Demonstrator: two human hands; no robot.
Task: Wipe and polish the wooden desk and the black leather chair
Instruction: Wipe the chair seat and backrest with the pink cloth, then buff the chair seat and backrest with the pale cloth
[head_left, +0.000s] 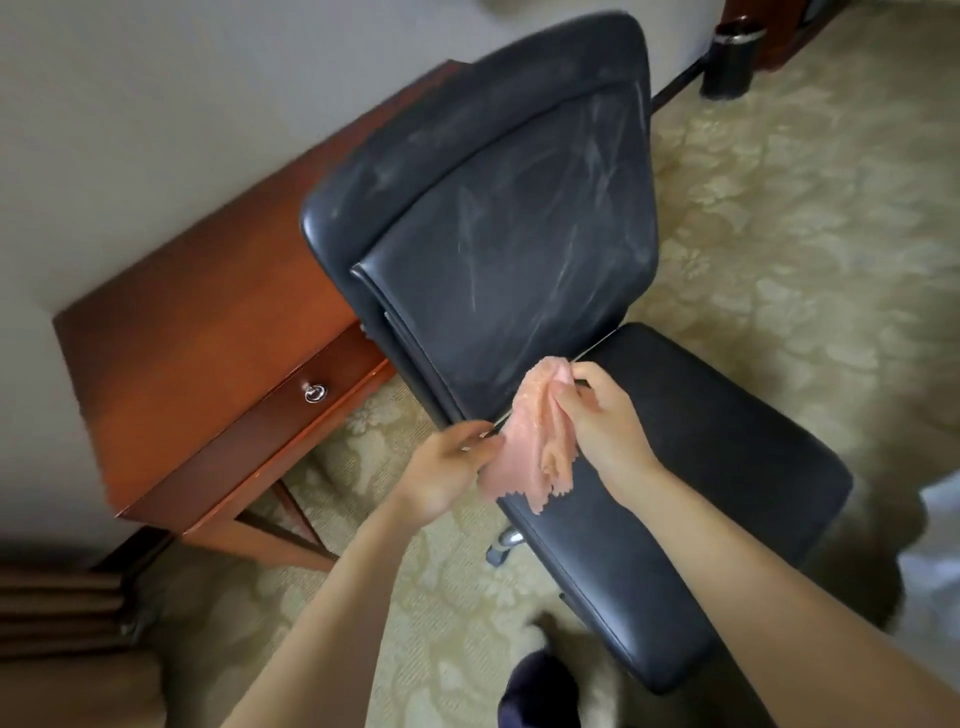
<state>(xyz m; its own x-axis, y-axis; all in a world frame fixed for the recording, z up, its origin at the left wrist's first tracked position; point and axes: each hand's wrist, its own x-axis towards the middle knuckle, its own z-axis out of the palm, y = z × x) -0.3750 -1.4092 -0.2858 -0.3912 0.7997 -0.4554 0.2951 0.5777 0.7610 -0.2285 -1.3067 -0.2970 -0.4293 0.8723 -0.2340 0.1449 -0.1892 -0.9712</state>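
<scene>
A black leather chair (498, 218) stands in the middle, its backrest streaked with pale wipe marks and its seat (675, 467) lower right. A pink cloth (535, 441) hangs over the seam between backrest and seat. My right hand (602, 415) pinches the cloth's upper end. My left hand (447, 467) holds its lower left edge. The reddish wooden desk (208, 322) with a drawer and a metal ring pull (315, 393) stands to the left of the chair, against the wall.
Beige patterned carpet (779, 208) covers the floor. A dark cylindrical bin (730, 57) stands at the top right. Brown curtain folds (57, 613) fill the lower left corner. A dark slipper (540, 691) shows at the bottom edge.
</scene>
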